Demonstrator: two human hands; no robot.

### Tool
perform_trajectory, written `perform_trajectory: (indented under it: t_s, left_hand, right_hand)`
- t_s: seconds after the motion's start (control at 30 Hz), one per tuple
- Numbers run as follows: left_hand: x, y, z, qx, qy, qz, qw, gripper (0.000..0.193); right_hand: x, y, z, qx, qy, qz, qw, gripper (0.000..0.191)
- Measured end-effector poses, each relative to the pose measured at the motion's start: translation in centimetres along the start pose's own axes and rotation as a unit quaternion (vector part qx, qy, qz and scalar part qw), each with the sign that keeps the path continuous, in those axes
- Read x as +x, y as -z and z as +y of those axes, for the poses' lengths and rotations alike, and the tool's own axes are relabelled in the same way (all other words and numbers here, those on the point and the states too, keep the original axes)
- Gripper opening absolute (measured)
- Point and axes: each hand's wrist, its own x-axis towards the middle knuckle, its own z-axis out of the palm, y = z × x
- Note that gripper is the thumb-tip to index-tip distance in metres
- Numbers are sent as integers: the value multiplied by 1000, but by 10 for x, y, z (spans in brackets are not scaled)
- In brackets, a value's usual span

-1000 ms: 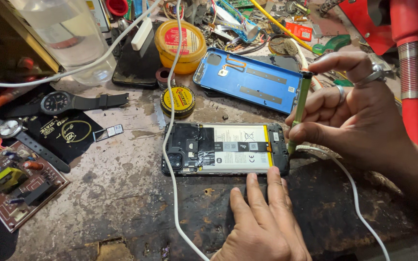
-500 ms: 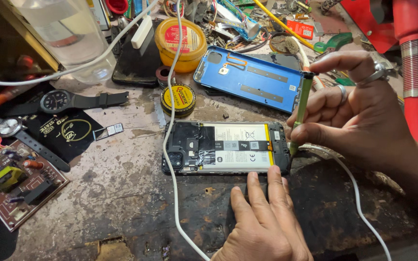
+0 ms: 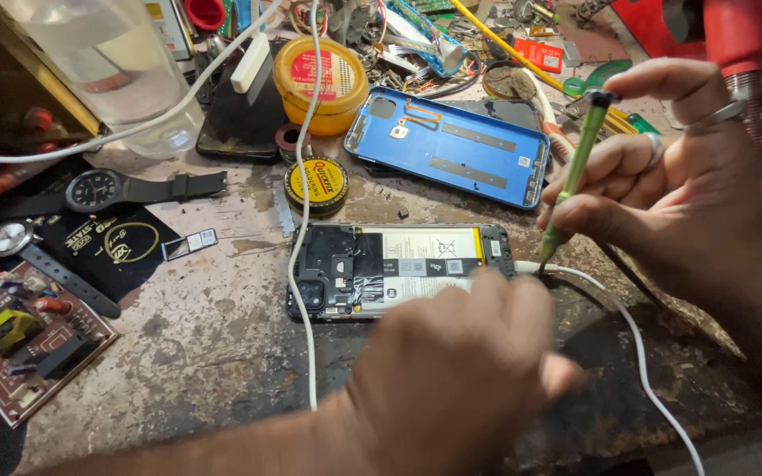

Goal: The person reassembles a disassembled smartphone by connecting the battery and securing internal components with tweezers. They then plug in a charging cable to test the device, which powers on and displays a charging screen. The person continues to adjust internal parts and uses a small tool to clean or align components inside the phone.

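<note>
The opened phone (image 3: 399,269) lies flat in the middle of the worn counter (image 3: 205,353), screen down, and everything else sits around it. Its blue back cover (image 3: 451,145) is already off and lies just beyond the phone, inner face up. With the cover gone, the battery and the black shielding over the camera end are bare; I can see no parts lifted out of the body yet, so by my judgement the opening is done and the work on the inside is at an early stage.

The right hand (image 3: 672,194) is at the phone's right end, fingers closed in a pinch grip around a slim green screwdriver (image 3: 571,176), held nearly upright with its tip down right at that end, by the edge where a white cable (image 3: 628,326) plugs in. Whether the tip sits in a screw head or only beside one is too small to tell.

The left hand (image 3: 460,370) is in front of the phone, blurred, covering part of its near edge. Its fingers look loosely curled with nothing in them, though the blur keeps me from saying whether it touches the phone.

Beyond the phone's left end stand a small yellow tin (image 3: 317,185) and a larger orange tub (image 3: 319,84). A black wristwatch (image 3: 125,188) lies well to the phone's left, and a brown circuit board (image 3: 24,348) sits farther left, toward the counter's near corner. A second white cord (image 3: 302,220) crosses the phone's camera end.
</note>
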Motion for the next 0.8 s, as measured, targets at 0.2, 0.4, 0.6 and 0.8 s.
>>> perform_trajectory:
  t_s: [0.2,0.4,0.6,0.8]
  left_hand:
    - [22,7,-19,-132,16,124,983,36]
    - [28,3,-24,-185,54,94,977,19]
    - [27,2,-26,-196,70,92,974,15]
    - [30,0,-27,-206,82,91,971,15]
  right_hand:
    - [-5,6,1,20,3,43,999,79]
    - [-3,5,-2,-27,22,33,999,78]
    - [-5,1,-10,-110,48,55,991,79]
    - [-15,2,-9,-157,147,26,976,73]
